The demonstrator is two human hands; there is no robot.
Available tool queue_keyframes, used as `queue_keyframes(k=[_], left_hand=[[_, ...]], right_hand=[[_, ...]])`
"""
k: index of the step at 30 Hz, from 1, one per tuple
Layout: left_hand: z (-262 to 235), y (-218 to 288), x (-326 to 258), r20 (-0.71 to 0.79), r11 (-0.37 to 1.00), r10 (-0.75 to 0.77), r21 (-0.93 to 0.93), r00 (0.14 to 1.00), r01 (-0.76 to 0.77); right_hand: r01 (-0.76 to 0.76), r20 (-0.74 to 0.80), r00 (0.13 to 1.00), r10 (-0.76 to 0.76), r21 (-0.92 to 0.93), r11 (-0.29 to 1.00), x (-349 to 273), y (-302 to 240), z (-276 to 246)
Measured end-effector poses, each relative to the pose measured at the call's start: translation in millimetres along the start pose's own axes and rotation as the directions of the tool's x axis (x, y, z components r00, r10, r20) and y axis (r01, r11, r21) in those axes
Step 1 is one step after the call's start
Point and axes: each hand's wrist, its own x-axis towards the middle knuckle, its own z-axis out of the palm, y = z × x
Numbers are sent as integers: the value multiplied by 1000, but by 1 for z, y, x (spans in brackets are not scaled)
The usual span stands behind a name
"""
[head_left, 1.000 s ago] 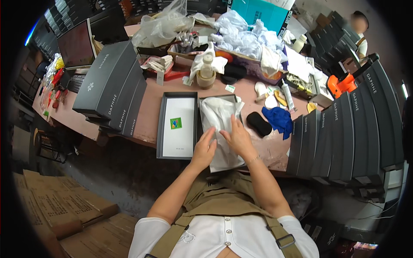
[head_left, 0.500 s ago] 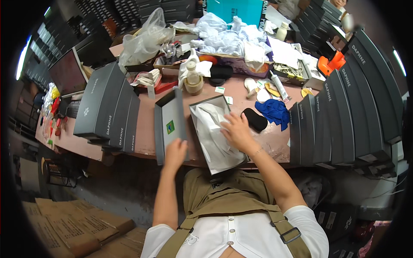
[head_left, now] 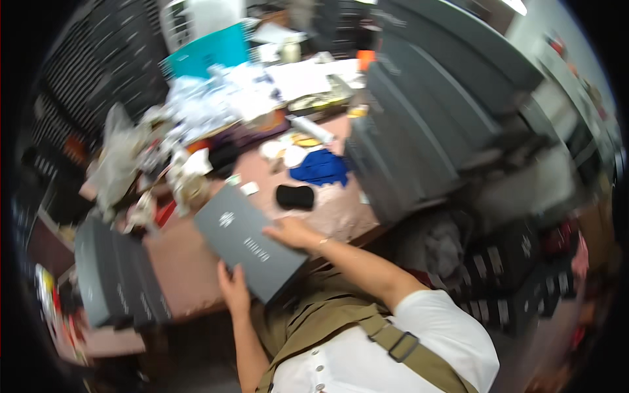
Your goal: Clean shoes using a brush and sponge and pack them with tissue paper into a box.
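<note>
A dark grey shoebox (head_left: 239, 239), its lid on, lies at a slant at the table's front edge. My left hand (head_left: 234, 287) holds its near left side, fingers against the lid's edge. On its right side, my right hand (head_left: 293, 233) grips the edge with the thumb over the top. The paper-filled inside is hidden under the lid. Just beyond my right hand lies a black rounded pad (head_left: 295, 197), with a crumpled blue cloth (head_left: 320, 168) behind it.
Grey shoeboxes (head_left: 419, 124) stand in a row on the right, and more shoeboxes (head_left: 111, 272) stand at the left. Crumpled white paper (head_left: 209, 105) fills a container at the back. A white tube (head_left: 312, 129) lies near it. The pink table (head_left: 180, 262) ends close to my apron.
The lid, held open at the left before, now covers the box. My right hand has left the white paper for the box's side. The whole view has swung to the right and blurred.
</note>
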Motion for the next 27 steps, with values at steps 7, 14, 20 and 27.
queue_keyframes(k=[7,14,20,27], left_hand=[[0,-31,-8,121,864,-402,-278,908,420],[5,37,-36,272,673,-16,-708,962,212],[44,216,-32,-28,737,257,-641,966,-214],[155,323,-60,469,585,811,-642,349,-497]], right_hand=[[-143,108,988,109,397,906,-8,26,18],[390,-101,917,-385,420,820,-88,-58,-40],[781,-557,497,-665,-47,623,-191,-130,-156],[998,-956,63,-288,55,37,-348,-74,-279]])
